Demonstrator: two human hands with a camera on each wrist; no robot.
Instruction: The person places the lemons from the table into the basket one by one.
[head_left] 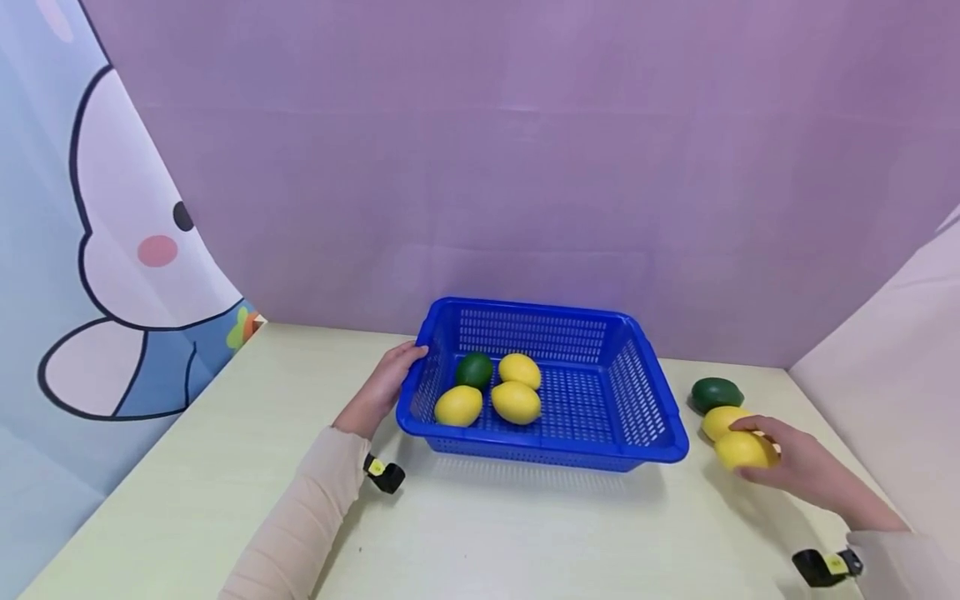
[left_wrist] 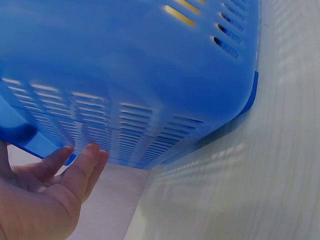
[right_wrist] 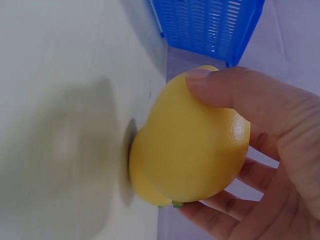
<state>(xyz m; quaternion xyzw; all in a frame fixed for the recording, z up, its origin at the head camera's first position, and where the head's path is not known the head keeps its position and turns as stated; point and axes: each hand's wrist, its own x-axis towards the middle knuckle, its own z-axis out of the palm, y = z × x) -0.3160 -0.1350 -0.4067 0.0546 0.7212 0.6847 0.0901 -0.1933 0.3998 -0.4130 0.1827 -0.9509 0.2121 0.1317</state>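
Observation:
A blue plastic basket [head_left: 525,450] stands on the table, with three lemons [head_left: 517,403] and a green avocado-shaped fruit [head_left: 474,370] at its left end. My left hand [head_left: 393,375] holds the left rim; in the left wrist view its fingers [left_wrist: 82,170] lie along the slotted outer wall. To the right of the basket, my right hand [head_left: 798,462] grips a lemon [head_left: 742,451] between thumb and fingers. The right wrist view has this lemon [right_wrist: 192,145] partly covering another lemon [right_wrist: 142,175] behind it. That second lemon [head_left: 722,422] lies beside a dark green fruit [head_left: 716,393].
A pale wooden table [head_left: 480,550] carries everything. A purple cloth backdrop [head_left: 525,167] rises behind the basket. On the left hangs a cloth with a cartoon figure [head_left: 150,200]; a pale cloth [head_left: 900,333] borders the right side.

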